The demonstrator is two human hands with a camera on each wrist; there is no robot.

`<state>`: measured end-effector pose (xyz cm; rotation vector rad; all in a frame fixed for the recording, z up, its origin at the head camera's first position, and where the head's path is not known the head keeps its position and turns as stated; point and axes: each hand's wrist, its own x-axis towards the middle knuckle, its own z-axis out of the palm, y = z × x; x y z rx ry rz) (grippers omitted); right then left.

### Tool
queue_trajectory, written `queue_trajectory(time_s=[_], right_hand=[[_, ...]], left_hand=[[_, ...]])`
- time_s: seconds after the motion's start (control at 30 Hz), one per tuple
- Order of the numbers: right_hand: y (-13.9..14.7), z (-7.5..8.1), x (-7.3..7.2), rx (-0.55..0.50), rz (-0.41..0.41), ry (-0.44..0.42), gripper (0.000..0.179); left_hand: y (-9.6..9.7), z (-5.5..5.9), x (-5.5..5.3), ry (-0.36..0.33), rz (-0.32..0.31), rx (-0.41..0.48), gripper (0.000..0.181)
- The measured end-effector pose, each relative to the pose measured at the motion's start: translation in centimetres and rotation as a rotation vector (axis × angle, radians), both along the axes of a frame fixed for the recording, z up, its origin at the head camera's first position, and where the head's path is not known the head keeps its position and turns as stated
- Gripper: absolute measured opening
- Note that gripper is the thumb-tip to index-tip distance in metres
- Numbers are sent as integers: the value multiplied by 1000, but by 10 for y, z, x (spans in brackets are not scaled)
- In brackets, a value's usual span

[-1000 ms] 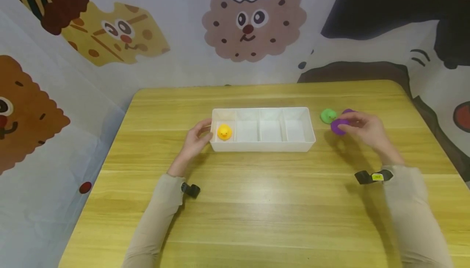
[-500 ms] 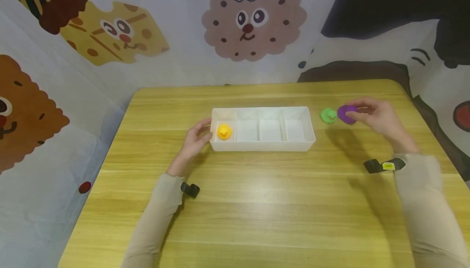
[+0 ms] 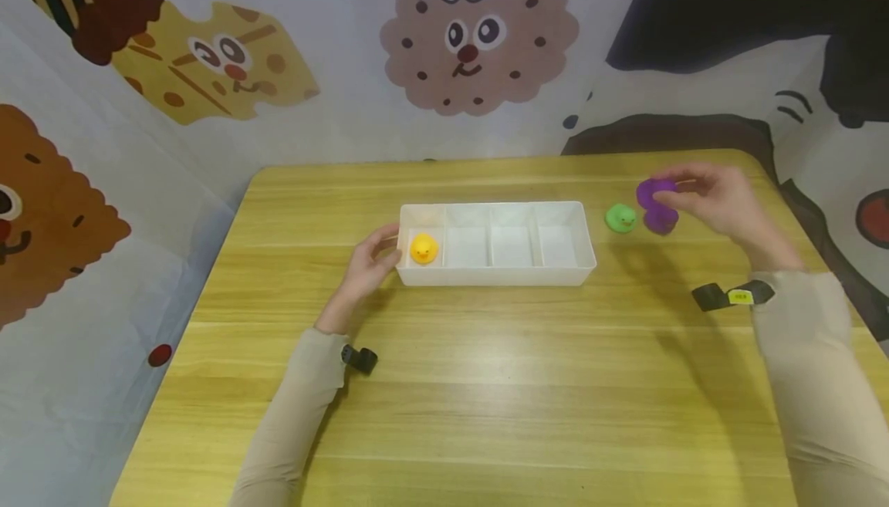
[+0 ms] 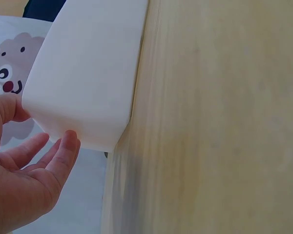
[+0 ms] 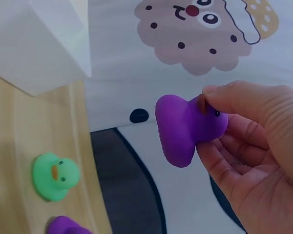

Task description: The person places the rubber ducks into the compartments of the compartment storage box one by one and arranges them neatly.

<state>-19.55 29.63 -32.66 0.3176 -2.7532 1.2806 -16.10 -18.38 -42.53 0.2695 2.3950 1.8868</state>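
The right hand [image 3: 722, 202] pinches a purple duck [image 5: 178, 131] between thumb and bent fingers, with only the width of the duck between them. In the right wrist view, the duck appears lifted, with the patterned cloth [image 5: 117, 87] behind it.

What has just changed is the place of this duck: one second ago it partly covered the second purple duck [image 3: 661, 221], and now it has gone towards 12 o'clock, so the second one shows at its 6 o'clock. For the work in hand, I judge that the grasp looks secure, but the duck is no nearer to the white box [image 3: 496, 277].

The green duck [image 3: 620, 218] sits on the table [image 3: 486, 383], near, at 8 o'clock from the held duck. Farther, between 8 and 9 o'clock, is the box with its four compartments. The yellow duck [image 3: 423, 248] lies in the compartment at the 9 o'clock end, same as before.

At this end the left hand [image 3: 368, 268] touches the box, its fingers loosely spread and holding no duck. It has not moved noticeably, and the box also stays in place.
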Motion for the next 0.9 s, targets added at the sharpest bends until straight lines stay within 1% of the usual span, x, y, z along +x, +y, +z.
queue_trajectory(time_s=[0.07,0.17,0.23,0.27,0.4,0.43,0.47,0.63,0.7,0.9], right_hand=[[-3,4,-1,-6,13,23,31],[-7,11,-2,15,26,54,32],[-11,16,-3,41,19,57,33],[-12,18,-3,59,10,38,35],[-18,26,-4,92,0,-21,38],[-20,27,-4,86,8,-23,38],[-22,28,-5,76,19,-18,37],[-33,32,-9,-21,95,56,32],[-38,33,-11,-49,118,69,31],[-53,34,-16,-87,163,91,31]], left_hand=[[2,7,3,1,-5,-1,47],[5,18,8,-8,-3,-16,47],[6,22,10,-13,-2,-26,47],[7,23,10,-15,-2,-28,47],[7,24,10,-10,-8,-36,47],[7,23,10,-9,-9,-35,47],[7,23,10,-11,-8,-33,47],[6,22,10,-19,-1,-28,47],[6,22,10,-19,2,-28,47],[6,21,9,-12,-1,-29,47]])
